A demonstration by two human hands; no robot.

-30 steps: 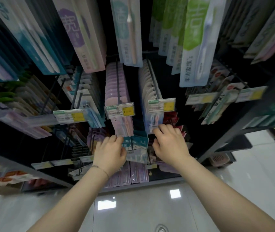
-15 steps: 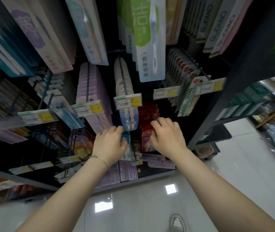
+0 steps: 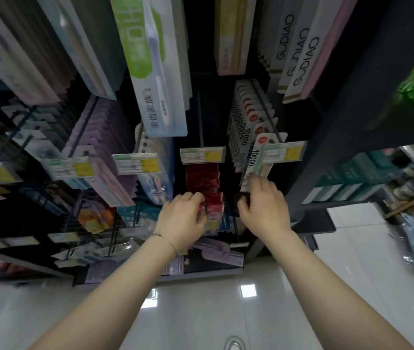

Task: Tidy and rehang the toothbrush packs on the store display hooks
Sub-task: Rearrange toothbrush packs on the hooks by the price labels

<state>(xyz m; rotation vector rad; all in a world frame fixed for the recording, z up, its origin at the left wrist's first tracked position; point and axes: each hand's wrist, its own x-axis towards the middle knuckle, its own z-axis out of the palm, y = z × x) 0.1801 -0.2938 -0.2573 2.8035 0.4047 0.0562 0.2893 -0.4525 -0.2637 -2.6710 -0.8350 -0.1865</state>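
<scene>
Packs (image 3: 100, 127) crowd black hooks (image 3: 200, 117) over a glossy floor (image 3: 301, 286). My left hand (image 3: 183, 221) grips red packs (image 3: 202, 178); my right hand (image 3: 264, 208) pinches a white pack (image 3: 251, 160).

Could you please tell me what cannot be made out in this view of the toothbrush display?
Head view: the left hand curls into the red packs, hiding its own grip.
Right hand covers the lower end of the white pack; hold unclear.
Price tags: print blurred.
Green pack: cut by top edge.
</scene>
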